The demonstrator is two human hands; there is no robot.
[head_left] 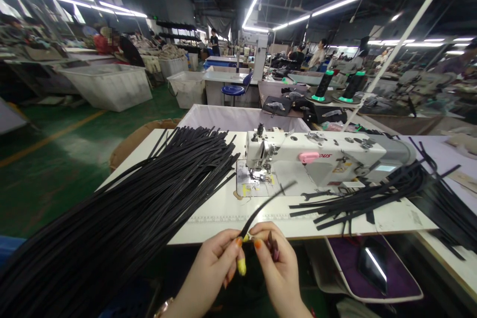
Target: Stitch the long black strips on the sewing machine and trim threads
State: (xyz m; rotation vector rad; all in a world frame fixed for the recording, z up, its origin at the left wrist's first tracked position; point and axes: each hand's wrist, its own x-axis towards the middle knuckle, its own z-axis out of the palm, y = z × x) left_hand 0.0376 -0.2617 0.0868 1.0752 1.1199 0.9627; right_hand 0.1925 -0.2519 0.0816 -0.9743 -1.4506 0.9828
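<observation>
My left hand (219, 258) is closed on a narrow black strap (261, 207), whose free end curves up and right toward the sewing machine. Yellow wrapping covers a fingertip of that hand. Close against it, my right hand (276, 261) pinches at the strap's edge with thumb and forefinger; whatever lies between those fingertips is too small to make out. Tucked in the right hand's grasp is a small dark-red tool that looks like thread snips (274, 247). Just beyond my hands is the white sewing machine (286, 151), its needle area at the left end.
A large bundle of black straps (149, 194) covers the table's left side. More straps (357, 203) lie at right, near a wrench (316, 195). A ruler strip (223, 218) runs along the table (208, 231). A phone (373, 264) rests on a purple tray (346, 253) below.
</observation>
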